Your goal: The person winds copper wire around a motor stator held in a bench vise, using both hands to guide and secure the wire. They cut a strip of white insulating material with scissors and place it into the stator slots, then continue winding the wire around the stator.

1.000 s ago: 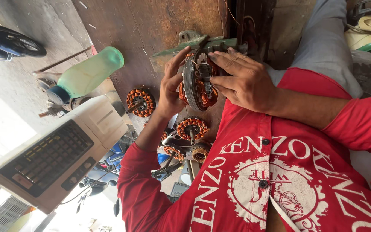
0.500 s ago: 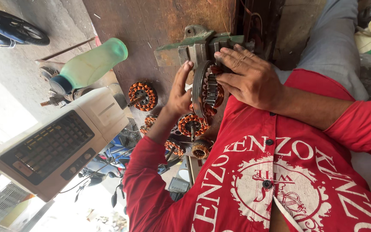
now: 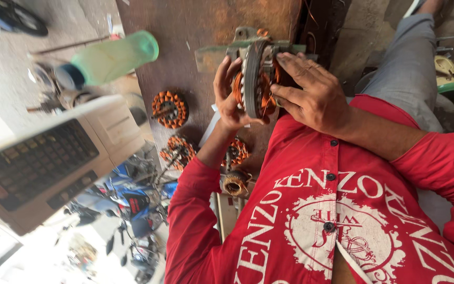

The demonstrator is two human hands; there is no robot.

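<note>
Two hands gripped a stator at upper centre, over the worktop. The left hand curled its fingers around one face; the right hand spread its fingers half-open across the other, wrists bent inward.

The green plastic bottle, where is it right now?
In the head view the green plastic bottle lies upper left on the wooden bench, above the loose copper-wound stator.
</note>
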